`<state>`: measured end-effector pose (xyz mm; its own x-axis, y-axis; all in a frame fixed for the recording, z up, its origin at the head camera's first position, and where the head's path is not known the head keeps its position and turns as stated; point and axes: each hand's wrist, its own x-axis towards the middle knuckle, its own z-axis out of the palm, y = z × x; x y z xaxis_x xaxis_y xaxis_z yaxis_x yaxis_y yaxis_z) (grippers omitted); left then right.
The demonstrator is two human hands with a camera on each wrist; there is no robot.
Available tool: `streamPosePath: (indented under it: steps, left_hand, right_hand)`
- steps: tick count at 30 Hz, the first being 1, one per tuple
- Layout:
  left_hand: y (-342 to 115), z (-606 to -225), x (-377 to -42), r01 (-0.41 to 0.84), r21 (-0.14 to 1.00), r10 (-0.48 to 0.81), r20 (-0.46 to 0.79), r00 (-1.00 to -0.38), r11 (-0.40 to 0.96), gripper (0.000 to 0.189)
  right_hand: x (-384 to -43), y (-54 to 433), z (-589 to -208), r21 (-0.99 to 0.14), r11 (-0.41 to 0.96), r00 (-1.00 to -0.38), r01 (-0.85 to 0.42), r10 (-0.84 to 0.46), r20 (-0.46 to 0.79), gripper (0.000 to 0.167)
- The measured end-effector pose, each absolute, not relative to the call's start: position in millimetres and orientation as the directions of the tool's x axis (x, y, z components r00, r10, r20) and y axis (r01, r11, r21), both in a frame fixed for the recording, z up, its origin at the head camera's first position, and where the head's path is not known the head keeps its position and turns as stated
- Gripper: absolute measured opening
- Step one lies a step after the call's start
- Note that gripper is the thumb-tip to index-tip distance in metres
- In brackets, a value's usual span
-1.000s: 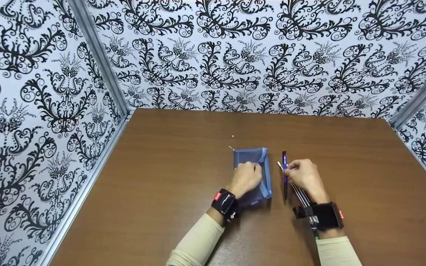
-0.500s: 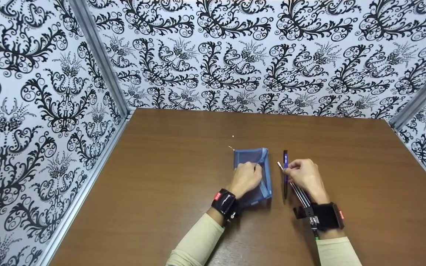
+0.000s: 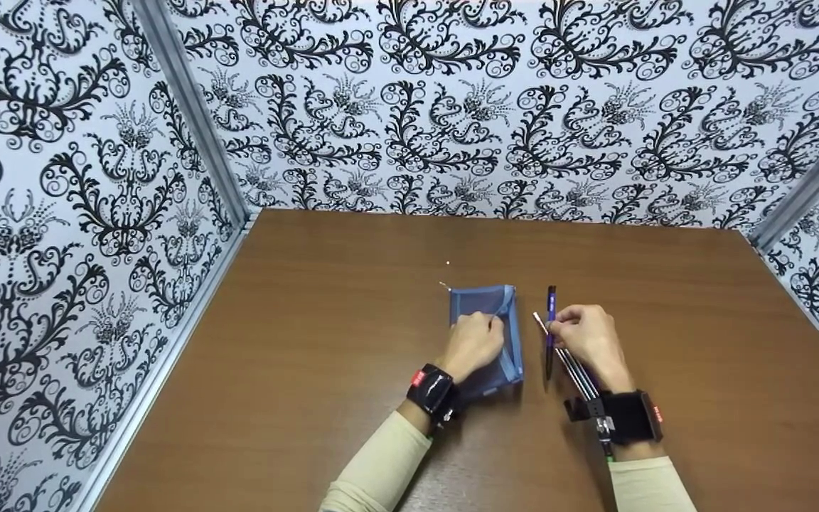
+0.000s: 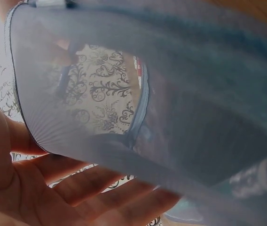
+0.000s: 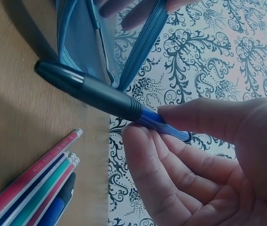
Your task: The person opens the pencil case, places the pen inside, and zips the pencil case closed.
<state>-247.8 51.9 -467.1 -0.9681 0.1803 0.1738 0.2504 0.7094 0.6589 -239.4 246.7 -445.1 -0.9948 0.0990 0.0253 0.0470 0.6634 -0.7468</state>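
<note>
A blue mesh zip pouch [image 3: 473, 299] lies mid-table, and my left hand [image 3: 473, 346] grips the near side of its mouth. In the right wrist view its zipper edges [image 5: 145, 44] stand spread apart. My right hand [image 3: 587, 340], just right of the pouch, pinches a blue-and-black pen [image 5: 105, 100] between thumb and fingertips. The pen's black end points toward the pouch opening in the right wrist view. Below that hand, several pencils [image 5: 35, 179] in red, green and dark blue lie side by side with another blue-and-black pen [image 5: 58, 205].
The brown wooden table [image 3: 310, 341] is bounded by walls with black-and-white scroll wallpaper [image 3: 445, 107] at the back and sides. A tiny white speck [image 3: 448, 262] lies behind the pouch. Each wrist wears a black strap [image 3: 432, 391].
The pen in my right hand has shifted slightly to the right and away from me. My left hand and the pouch have stayed in place.
</note>
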Motion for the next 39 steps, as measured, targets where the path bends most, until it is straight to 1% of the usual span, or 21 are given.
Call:
streamPosePath:
  steps: [5, 9, 16, 27, 35, 39]
  left_hand:
    - [51.0, -467.3, -246.4, 0.273, 0.654, 0.188, 0.199, -0.962, 0.705, 0.040]
    - [51.1, -467.8, -246.2, 0.257, 0.658, 0.184, 0.179, -0.966, 0.707, 0.040]
    - [51.6, -469.5, -247.5, 0.240, 0.668, 0.180, 0.159, -0.971, 0.705, 0.040]
    - [51.6, -469.3, -248.0, 0.234, 0.693, 0.183, 0.148, -0.972, 0.682, 0.042]
    - [52.8, -467.5, -246.1, 0.267, 0.651, 0.183, 0.196, -0.963, 0.711, 0.042]
    - [53.1, -468.0, -246.9, 0.258, 0.658, 0.180, 0.185, -0.966, 0.708, 0.043]
  right_hand:
    - [-239.3, 246.7, -445.0, -0.750, 0.659, -0.994, 0.051, 0.102, 0.023, 0.019]
    - [-239.4, 247.1, -444.4, -0.742, 0.669, -0.994, 0.049, 0.107, 0.031, 0.019]
    - [-240.0, 246.3, -444.4, -0.758, 0.650, -0.991, 0.045, 0.126, 0.049, 0.019]
    - [-238.6, 245.7, -441.7, -0.774, 0.632, -0.989, 0.041, 0.137, 0.059, 0.020]
    - [-239.1, 245.9, -441.5, -0.771, 0.636, -0.986, 0.037, 0.150, 0.077, 0.019]
    - [-239.0, 246.1, -440.6, -0.772, 0.634, -0.985, 0.039, 0.154, 0.077, 0.020]
